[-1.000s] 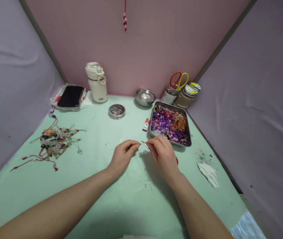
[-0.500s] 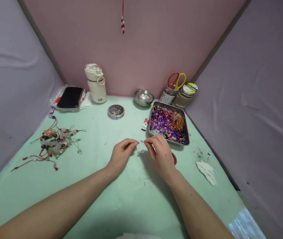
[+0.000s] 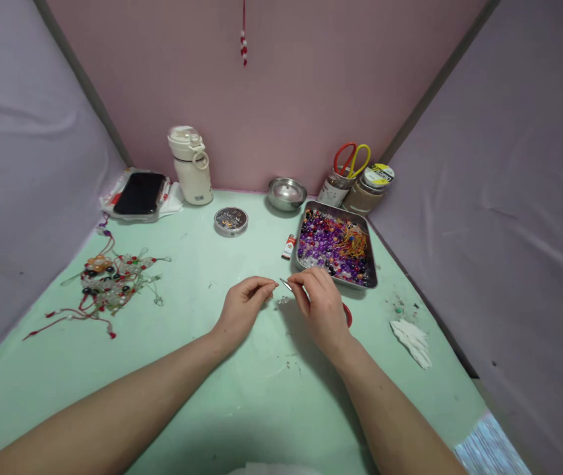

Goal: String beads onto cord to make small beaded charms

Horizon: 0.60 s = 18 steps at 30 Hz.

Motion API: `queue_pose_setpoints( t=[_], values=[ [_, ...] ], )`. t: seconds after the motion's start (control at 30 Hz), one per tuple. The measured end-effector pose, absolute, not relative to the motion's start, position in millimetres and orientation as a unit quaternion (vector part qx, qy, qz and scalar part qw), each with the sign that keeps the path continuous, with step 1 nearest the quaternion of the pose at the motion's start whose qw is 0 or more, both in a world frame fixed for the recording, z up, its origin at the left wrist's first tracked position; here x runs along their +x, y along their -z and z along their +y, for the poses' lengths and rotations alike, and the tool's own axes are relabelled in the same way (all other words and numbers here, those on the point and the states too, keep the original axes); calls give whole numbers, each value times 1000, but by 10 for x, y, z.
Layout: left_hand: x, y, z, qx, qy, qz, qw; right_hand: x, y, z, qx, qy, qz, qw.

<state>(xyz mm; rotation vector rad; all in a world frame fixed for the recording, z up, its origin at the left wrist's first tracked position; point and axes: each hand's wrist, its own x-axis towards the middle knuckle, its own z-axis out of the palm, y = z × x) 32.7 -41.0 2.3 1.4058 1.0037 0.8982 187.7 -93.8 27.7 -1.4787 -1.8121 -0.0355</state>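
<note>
My left hand [image 3: 244, 307] is closed in a pinch, thumb against forefinger; what lies between the fingertips is too small to make out. Just below them is a small cluster of clear beads [image 3: 283, 300]; whether it hangs from a thread or rests on the table I cannot tell. My right hand [image 3: 322, 307] is shut on scissors [image 3: 286, 285], whose pointed metal tip points at the left fingertips, a small gap apart. A red loop [image 3: 347, 315], apparently their handle, shows beside the right palm.
A metal tray [image 3: 373, 285] of mixed beads and cords stands beyond my right hand, with a lighter [image 3: 289, 247] beside it. Behind are a steel bowl [image 3: 287, 194], jars, a spool [image 3: 231, 221] and a bottle [image 3: 192, 168]. Beaded strings [image 3: 113, 284] lie left, crumpled tissue [image 3: 411, 343] right.
My left fingertips have shifted very slightly right, towards the scissor tip. Both hands keep the same grip, and nothing else has visibly moved.
</note>
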Motion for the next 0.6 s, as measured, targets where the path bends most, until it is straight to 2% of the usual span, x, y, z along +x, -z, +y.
queue_pose_setpoints(
  t=[0.6],
  values=[
    [327, 7, -416, 611, -373, 424, 554, 1900, -276, -925, -582, 3, -728, 363]
  ],
)
